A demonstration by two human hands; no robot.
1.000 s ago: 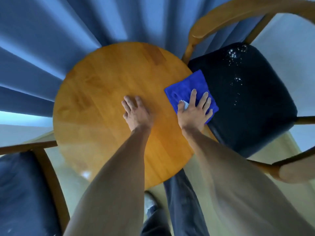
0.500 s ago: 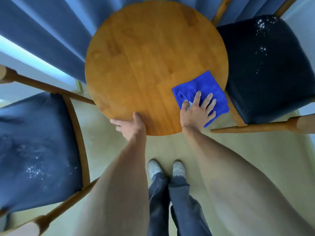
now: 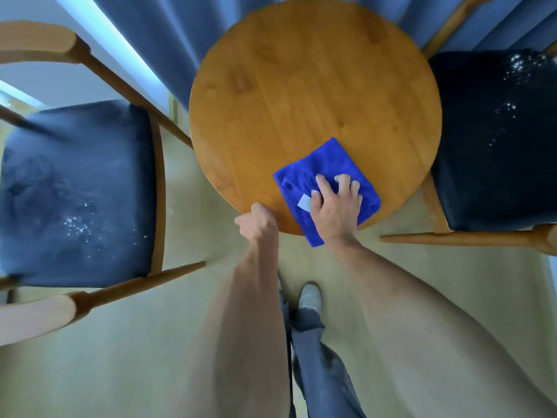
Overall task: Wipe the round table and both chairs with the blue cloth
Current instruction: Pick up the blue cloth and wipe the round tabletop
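The round wooden table [image 3: 313, 86] fills the upper middle of the head view. A folded blue cloth [image 3: 304, 173] with a small white tag lies at the table's near edge, one corner hanging over it. My right hand [image 3: 334, 206] presses on the cloth with bent fingers. My left hand [image 3: 259, 223] is curled over the table's near rim, left of the cloth. A wooden chair with a dark blue seat [image 3: 75, 194] stands to the left, and another [image 3: 494, 140] to the right. White specks dot both seats.
Blue curtains [image 3: 156, 34] hang behind the table. Pale flooring [image 3: 135, 342] lies below. My legs and one grey shoe [image 3: 310, 298] are under the near edge. The left chair's armrest [image 3: 33, 319] juts out at lower left.
My right hand has dragged the cloth left along the near edge, its fingers now bent. My left hand came off the tabletop onto the rim. The view has pulled back, showing both chairs.
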